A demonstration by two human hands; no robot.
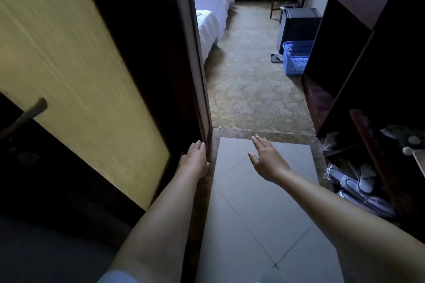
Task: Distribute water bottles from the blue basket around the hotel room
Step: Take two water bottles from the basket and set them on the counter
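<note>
Blue basket (295,58): stands on the patterned carpet (250,89) across the room, beside a dark cabinet (345,53) and a small black fridge (299,25). Its contents cannot be made out. Left hand (195,161): fingers straight, resting against the door frame (195,71). Right hand (268,158): flat, fingers extended, holding nothing, above the grey floor tiles (253,213).

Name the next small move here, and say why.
Probably walk forward to the blue basket on the carpet. Both hands are open and carry nothing; the left hand rests on the door edge, the right hand hangs free.
</note>
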